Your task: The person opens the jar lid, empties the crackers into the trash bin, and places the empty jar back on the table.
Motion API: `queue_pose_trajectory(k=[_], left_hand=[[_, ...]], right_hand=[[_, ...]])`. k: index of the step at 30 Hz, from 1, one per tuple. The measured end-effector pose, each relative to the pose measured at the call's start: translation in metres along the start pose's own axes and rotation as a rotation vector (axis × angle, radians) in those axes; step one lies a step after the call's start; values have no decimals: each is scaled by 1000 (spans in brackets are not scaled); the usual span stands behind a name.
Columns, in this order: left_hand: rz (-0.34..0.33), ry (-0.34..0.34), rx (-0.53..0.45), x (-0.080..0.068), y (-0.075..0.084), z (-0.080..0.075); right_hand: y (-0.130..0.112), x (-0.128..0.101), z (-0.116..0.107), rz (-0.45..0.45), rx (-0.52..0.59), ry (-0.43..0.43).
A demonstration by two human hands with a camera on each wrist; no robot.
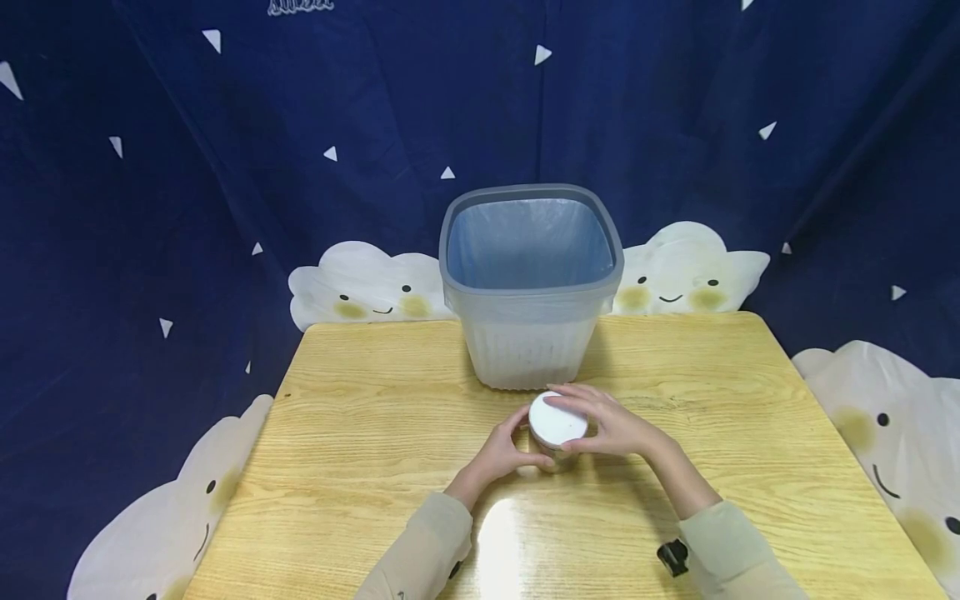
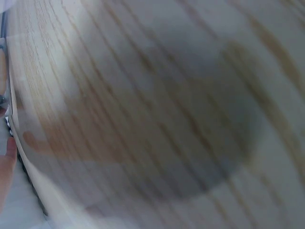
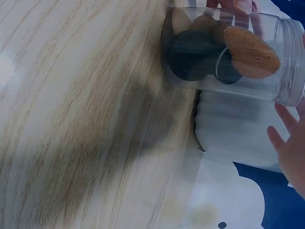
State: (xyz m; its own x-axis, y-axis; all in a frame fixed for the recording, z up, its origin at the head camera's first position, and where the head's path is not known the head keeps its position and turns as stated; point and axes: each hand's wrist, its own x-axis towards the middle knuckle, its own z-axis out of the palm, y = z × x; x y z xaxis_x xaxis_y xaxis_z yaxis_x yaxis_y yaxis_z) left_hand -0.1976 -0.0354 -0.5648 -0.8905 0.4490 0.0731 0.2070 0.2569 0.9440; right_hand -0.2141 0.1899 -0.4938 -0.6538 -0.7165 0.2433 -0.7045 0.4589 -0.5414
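A clear jar [image 1: 556, 451] with a white lid [image 1: 557, 421] stands on the wooden table [image 1: 360, 433], just in front of a grey bin [image 1: 530, 283]. My left hand [image 1: 508, 446] grips the jar's body from the left. From the right, my right hand [image 1: 603, 423] curls its fingers over the lid. In the right wrist view the jar [image 3: 228, 52] holds dark and brown round pieces, and my right fingers [image 3: 286, 143] show near its threaded neck. The left wrist view is blurred table [image 2: 152, 114] with a fingertip [image 2: 6, 162] at its left edge.
The grey bin is lined with a pale plastic bag and stands at the table's far middle. A dark blue curtain [image 1: 150, 208] with white clouds hangs behind and around the table. Bare wood lies to the left and right of the hands.
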Motion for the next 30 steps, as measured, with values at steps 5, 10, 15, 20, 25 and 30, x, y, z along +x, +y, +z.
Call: queue_pose_trajectory(k=[5, 10, 15, 20, 25, 30], left_hand=[[-16, 3, -1, 1, -1, 0], [-16, 7, 7, 3, -10, 2], [-17, 1, 11, 3, -10, 2], [-25, 2, 11, 4, -9, 2], [-28, 4, 11, 3, -10, 2], [-20, 4, 13, 3, -11, 2]], right_hand=[[-2, 1, -2, -8, 15, -16], [-1, 2, -3, -23, 33, -31], [1, 3, -4, -33, 36, -33], [2, 4, -5, -28, 37, -38], [1, 3, -5, -25, 39, -40], [-3, 2, -6, -29, 14, -32]])
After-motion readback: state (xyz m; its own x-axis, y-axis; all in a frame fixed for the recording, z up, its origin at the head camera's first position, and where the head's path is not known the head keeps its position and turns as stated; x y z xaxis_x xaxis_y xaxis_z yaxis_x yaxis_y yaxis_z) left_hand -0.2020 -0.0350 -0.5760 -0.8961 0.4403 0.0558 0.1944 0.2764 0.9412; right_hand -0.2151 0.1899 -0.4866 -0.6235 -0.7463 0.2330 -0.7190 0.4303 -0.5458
